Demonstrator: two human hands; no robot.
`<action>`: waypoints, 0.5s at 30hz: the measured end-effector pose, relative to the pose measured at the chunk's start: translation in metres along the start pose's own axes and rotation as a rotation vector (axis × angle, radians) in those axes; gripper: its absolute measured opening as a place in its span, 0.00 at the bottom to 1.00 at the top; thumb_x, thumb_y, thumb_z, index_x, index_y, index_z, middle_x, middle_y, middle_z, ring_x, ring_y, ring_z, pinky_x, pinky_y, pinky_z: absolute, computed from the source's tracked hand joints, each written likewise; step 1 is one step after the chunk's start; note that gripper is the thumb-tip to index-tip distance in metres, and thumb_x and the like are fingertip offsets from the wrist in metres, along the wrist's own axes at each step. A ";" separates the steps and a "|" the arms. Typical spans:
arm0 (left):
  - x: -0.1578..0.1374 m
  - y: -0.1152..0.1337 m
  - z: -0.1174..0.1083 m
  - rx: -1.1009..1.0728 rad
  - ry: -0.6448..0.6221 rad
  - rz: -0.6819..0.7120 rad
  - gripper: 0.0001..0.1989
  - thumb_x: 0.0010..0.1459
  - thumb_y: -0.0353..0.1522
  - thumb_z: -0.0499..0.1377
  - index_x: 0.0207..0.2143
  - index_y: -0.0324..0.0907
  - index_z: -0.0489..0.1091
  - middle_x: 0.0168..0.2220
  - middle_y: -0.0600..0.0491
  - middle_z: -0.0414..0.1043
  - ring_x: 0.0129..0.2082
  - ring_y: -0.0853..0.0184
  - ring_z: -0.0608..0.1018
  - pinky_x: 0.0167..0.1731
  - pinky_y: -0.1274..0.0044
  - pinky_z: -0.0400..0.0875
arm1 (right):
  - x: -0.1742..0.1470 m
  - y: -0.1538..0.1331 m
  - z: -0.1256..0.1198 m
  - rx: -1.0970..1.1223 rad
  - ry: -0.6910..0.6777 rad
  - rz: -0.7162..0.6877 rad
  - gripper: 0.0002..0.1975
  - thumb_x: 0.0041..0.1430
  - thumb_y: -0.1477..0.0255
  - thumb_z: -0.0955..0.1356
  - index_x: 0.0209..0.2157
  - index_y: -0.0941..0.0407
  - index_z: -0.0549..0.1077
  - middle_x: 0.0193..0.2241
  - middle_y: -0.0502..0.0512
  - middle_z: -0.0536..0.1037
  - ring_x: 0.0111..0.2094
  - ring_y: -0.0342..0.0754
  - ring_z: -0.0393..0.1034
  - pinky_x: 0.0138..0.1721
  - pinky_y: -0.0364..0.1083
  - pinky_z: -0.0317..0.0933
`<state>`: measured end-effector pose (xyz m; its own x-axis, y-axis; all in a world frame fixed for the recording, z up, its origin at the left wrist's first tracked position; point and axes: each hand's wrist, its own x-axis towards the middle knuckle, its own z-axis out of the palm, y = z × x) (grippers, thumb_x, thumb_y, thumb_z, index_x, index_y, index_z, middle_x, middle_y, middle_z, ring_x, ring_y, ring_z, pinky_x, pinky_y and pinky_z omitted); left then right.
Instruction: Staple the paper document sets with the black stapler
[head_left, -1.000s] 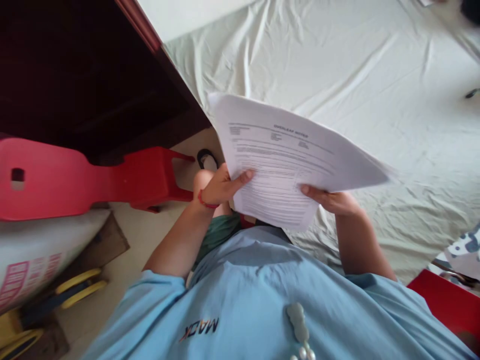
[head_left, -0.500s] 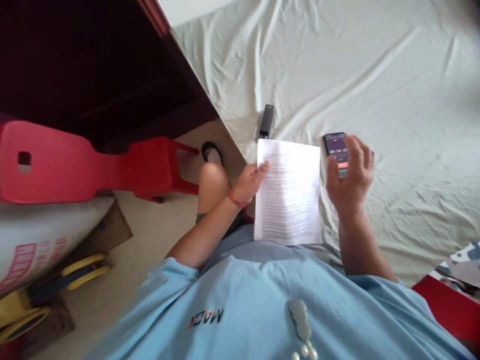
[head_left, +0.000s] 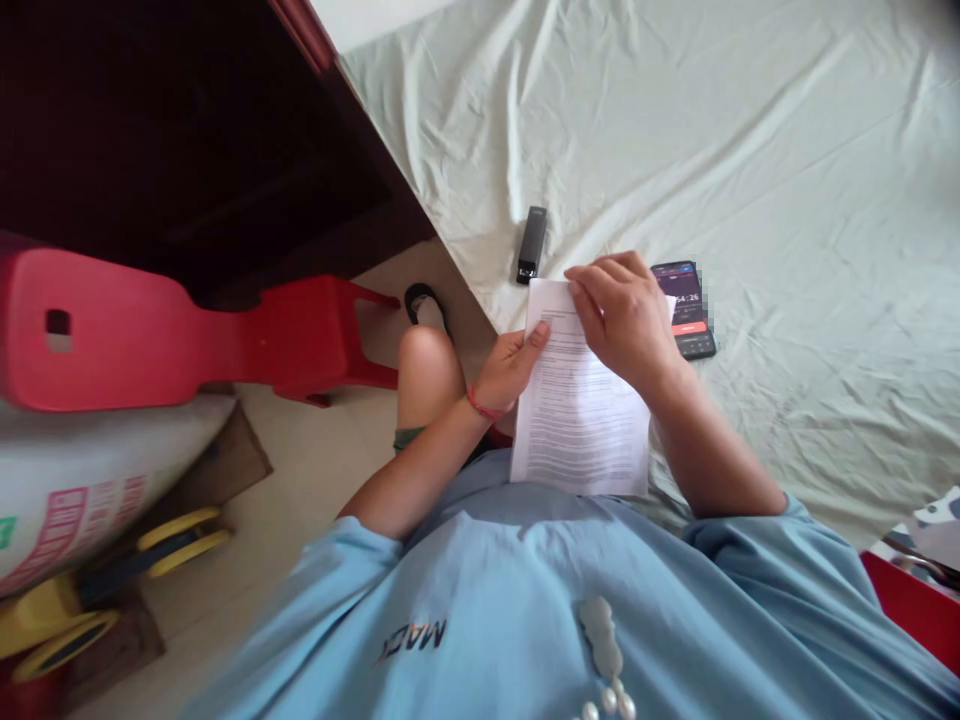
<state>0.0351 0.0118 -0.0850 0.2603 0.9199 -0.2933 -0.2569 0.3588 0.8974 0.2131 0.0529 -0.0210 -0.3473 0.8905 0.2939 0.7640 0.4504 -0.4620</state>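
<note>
My left hand [head_left: 513,368], with a red cord on the wrist, grips the left edge of a stack of printed paper sheets [head_left: 581,430], thumb on top. The sheets lie by my lap, text side up. Over their top edge is my right hand [head_left: 626,312], fingers bent together and pinching the paper there; it hides the upper right part of the page. Just beyond the top left corner lies a small black stapler [head_left: 532,245] on the pale cloth. A phone [head_left: 688,310] showing a running timer lies right of my right hand, partly covered by it.
A wrinkled pale green cloth [head_left: 712,150] covers the surface ahead. Left stands a red plastic chair [head_left: 315,330], with a white printed sack [head_left: 90,480] and a yellow-and-black wheeled object [head_left: 180,540] below it. A dark wooden panel [head_left: 187,150] fills the upper left.
My right hand has moved left from over the phone onto the top edge of the sheets, and its fingers have closed. The left hand keeps its hold; the phone is more exposed.
</note>
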 end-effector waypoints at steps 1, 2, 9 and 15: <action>0.001 -0.002 0.000 -0.006 -0.001 0.003 0.36 0.54 0.66 0.67 0.32 0.40 0.78 0.31 0.48 0.80 0.41 0.56 0.85 0.41 0.68 0.80 | 0.002 0.003 0.002 0.007 -0.013 0.018 0.19 0.79 0.63 0.59 0.47 0.52 0.81 0.42 0.61 0.83 0.51 0.60 0.74 0.56 0.60 0.68; 0.002 -0.004 0.000 -0.013 0.002 0.006 0.36 0.55 0.66 0.67 0.32 0.40 0.78 0.31 0.48 0.80 0.41 0.57 0.84 0.40 0.69 0.79 | 0.004 0.007 0.005 0.018 -0.030 0.038 0.18 0.79 0.64 0.60 0.44 0.53 0.81 0.39 0.60 0.82 0.47 0.59 0.74 0.53 0.58 0.68; 0.022 -0.030 -0.016 0.037 0.276 0.065 0.21 0.62 0.49 0.69 0.33 0.41 0.73 0.29 0.55 0.73 0.30 0.69 0.73 0.33 0.77 0.67 | 0.030 0.033 0.046 0.046 -0.244 0.219 0.15 0.72 0.68 0.64 0.32 0.54 0.78 0.33 0.59 0.82 0.41 0.56 0.73 0.51 0.55 0.66; 0.042 -0.013 -0.026 0.084 0.395 -0.080 0.10 0.61 0.28 0.62 0.25 0.39 0.71 0.24 0.55 0.69 0.28 0.69 0.70 0.31 0.77 0.63 | 0.051 0.040 0.073 0.012 -0.331 0.247 0.17 0.71 0.70 0.63 0.31 0.55 0.79 0.31 0.58 0.82 0.35 0.53 0.72 0.58 0.56 0.62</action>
<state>0.0247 0.0500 -0.1174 -0.1054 0.8857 -0.4522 -0.1689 0.4322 0.8858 0.1859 0.1215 -0.0857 -0.3122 0.9435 -0.1114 0.8406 0.2197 -0.4951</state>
